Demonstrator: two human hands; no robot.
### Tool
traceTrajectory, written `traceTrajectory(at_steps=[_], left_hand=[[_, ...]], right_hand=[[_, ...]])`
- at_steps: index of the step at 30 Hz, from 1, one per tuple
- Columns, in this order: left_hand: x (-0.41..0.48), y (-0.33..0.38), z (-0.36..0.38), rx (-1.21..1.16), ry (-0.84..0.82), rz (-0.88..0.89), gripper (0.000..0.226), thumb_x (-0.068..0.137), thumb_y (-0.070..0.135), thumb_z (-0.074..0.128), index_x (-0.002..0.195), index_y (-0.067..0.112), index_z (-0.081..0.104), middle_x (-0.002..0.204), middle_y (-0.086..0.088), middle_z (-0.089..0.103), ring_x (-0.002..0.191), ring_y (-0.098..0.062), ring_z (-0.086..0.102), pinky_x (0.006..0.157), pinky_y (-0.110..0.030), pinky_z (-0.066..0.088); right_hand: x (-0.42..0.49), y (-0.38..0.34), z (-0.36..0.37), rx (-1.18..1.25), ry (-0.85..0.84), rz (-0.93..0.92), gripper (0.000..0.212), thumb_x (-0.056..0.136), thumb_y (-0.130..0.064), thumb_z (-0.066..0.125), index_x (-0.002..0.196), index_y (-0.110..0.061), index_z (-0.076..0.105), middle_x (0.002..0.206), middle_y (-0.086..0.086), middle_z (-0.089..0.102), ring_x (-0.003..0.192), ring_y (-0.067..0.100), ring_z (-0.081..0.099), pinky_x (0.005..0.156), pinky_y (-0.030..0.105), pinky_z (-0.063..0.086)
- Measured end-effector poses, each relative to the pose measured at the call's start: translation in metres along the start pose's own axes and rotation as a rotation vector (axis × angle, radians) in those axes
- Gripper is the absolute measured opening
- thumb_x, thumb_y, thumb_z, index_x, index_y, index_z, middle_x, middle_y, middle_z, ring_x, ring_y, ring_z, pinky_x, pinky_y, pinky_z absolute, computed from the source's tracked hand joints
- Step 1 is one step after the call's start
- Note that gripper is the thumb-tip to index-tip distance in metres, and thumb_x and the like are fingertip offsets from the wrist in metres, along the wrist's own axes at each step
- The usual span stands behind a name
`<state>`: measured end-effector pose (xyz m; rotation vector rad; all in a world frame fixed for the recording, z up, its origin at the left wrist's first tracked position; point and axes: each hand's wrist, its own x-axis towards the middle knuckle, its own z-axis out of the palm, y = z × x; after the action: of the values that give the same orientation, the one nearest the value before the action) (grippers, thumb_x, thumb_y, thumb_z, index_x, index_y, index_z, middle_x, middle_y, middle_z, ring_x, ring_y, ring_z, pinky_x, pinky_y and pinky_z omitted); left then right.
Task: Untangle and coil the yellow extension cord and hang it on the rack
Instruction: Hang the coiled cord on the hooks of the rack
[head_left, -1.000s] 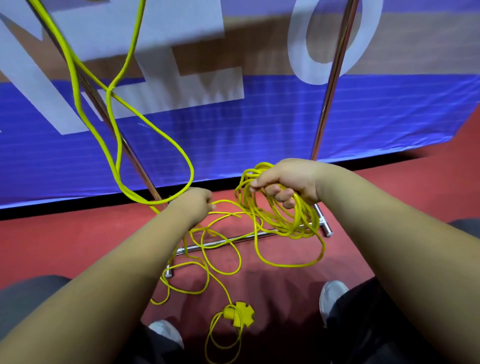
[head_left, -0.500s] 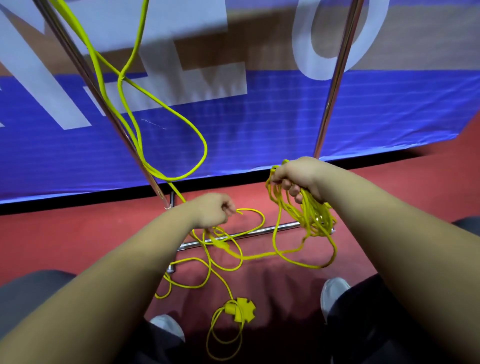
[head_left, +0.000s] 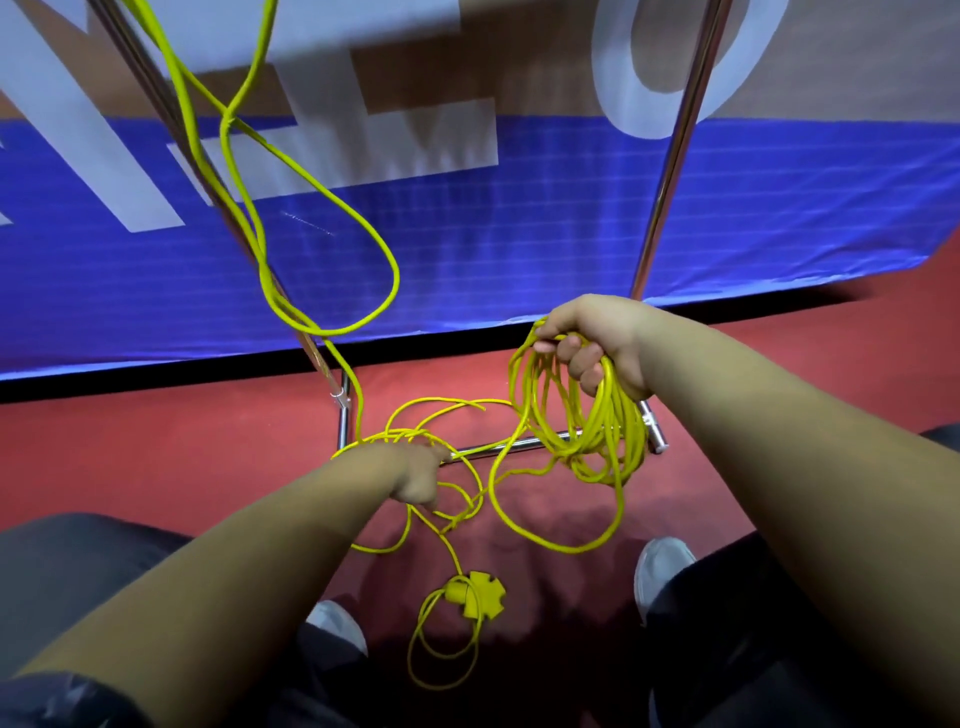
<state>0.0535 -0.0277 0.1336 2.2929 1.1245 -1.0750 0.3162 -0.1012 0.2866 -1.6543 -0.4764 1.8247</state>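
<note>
While coiled cord (head_left: 597, 439) hangs below the gripping right hand (head_left: 592, 343), the left hand's (head_left: 415, 473) hold is unclear.

We lose the thin yellow extension cord (head_left: 395, 270) at the top edge, where two strands run out of view beside the shiny chrome metal rack (head_left: 670, 171). Its poles are cut off there too, so we cannot tell what the cord hangs from. The left hand (head_left: 415, 475) shows only its back, and we cannot tell whether its fingers (head_left: 436, 457) pinch a strand. The right hand (head_left: 597, 338) covers the top of the coil it grips. The yellow cross-shaped socket block (head_left: 480, 595) is too small to show its outlets. Dark trouser legs (head_left: 78, 571) hide much of both white shoes (head_left: 337, 626).
</note>
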Motion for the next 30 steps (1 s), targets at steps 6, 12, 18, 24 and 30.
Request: traceTrajectory(at_steps=[6,12,18,24,30], left_hand=[[-0.008,0.034,0.024,-0.053,0.028,0.228,0.085,0.091,0.038,0.075,0.161,0.032,0.028,0.162,-0.005,0.033,0.146,-0.028,0.04,0.116,-0.035,0.038],[-0.011,0.049,0.023,-0.227,-0.148,0.382,0.018,0.101,0.019,0.066,0.117,0.011,0.065,0.095,0.0,0.064,0.087,-0.02,0.06,0.069,-0.024,0.043],[-0.012,0.053,0.005,-0.33,-0.346,0.298,0.008,0.105,0.027,0.058,0.101,0.025,0.064,0.079,-0.002,0.07,0.058,-0.014,0.065,0.061,-0.027,0.054],[-0.026,0.055,-0.037,-0.442,0.11,0.305,0.016,0.103,0.02,0.055,0.093,0.026,0.065,0.07,-0.002,0.058,0.047,-0.014,0.052,0.052,-0.024,0.046],[-0.074,0.052,-0.095,-0.073,0.435,0.279,0.026,0.1,0.041,0.063,0.096,0.018,0.073,0.084,-0.005,0.071,0.081,-0.023,0.061,0.072,-0.032,0.047]], right_hand=[[-0.004,-0.001,-0.001,0.092,-0.04,0.003,0.028,0.103,-0.026,0.052,0.082,-0.009,0.061,0.054,-0.01,0.032,0.031,0.003,0.025,0.031,0.016,0.022],[-0.012,-0.007,-0.008,0.112,-0.073,-0.013,0.026,0.102,-0.027,0.054,0.083,-0.01,0.061,0.056,-0.011,0.032,0.032,0.003,0.026,0.03,0.018,0.022],[-0.022,-0.013,-0.018,-0.043,-0.231,0.014,0.029,0.102,-0.03,0.056,0.083,-0.011,0.065,0.054,-0.011,0.031,0.032,0.002,0.026,0.03,0.018,0.023],[-0.019,-0.008,-0.013,-0.187,-0.075,-0.028,0.029,0.103,-0.032,0.056,0.082,-0.012,0.063,0.057,-0.008,0.033,0.033,0.005,0.025,0.034,0.018,0.024],[-0.014,0.005,0.003,-0.515,0.194,-0.228,0.036,0.095,-0.027,0.072,0.065,-0.015,0.055,0.044,-0.002,0.044,0.033,0.014,0.037,0.044,0.019,0.036]])
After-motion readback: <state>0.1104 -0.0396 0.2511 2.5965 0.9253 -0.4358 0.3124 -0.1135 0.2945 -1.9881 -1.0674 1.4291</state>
